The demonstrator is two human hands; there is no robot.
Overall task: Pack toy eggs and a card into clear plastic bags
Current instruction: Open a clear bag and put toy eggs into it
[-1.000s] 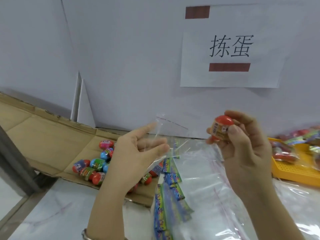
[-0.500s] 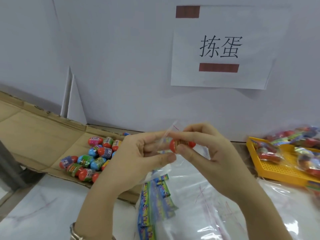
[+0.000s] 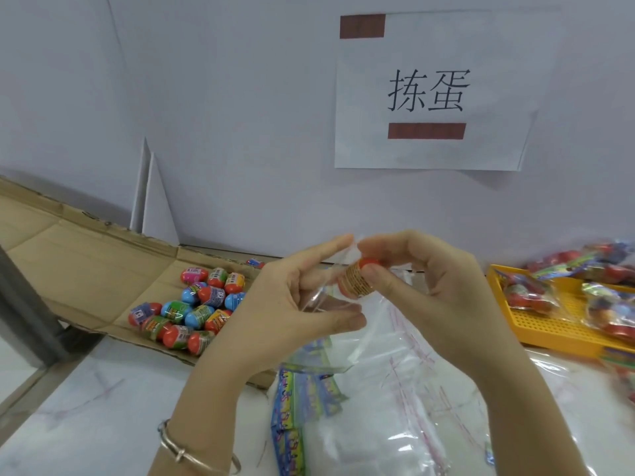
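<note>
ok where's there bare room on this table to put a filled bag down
Bare marble tabletop lower left, between the cardboard and the left forearm. The cardboard left of the loose eggs is bare too. Crowded: card strips and clear bags in the centre, packed yellow tray on the right.

Two hands: left hand (image 3: 295, 304), right hand (image 3: 429, 290). One orange toy egg (image 3: 355, 281) pinched in the right hand; one clear bag (image 3: 330, 297) held in the left. Left of the left hand, about fourteen loose eggs (image 3: 196, 307) on one cardboard sheet (image 3: 86, 269). Right of the right hand, one yellow tray (image 3: 549, 328). Below both, overlapping cards (image 3: 295, 400), too fanned to count.
</note>
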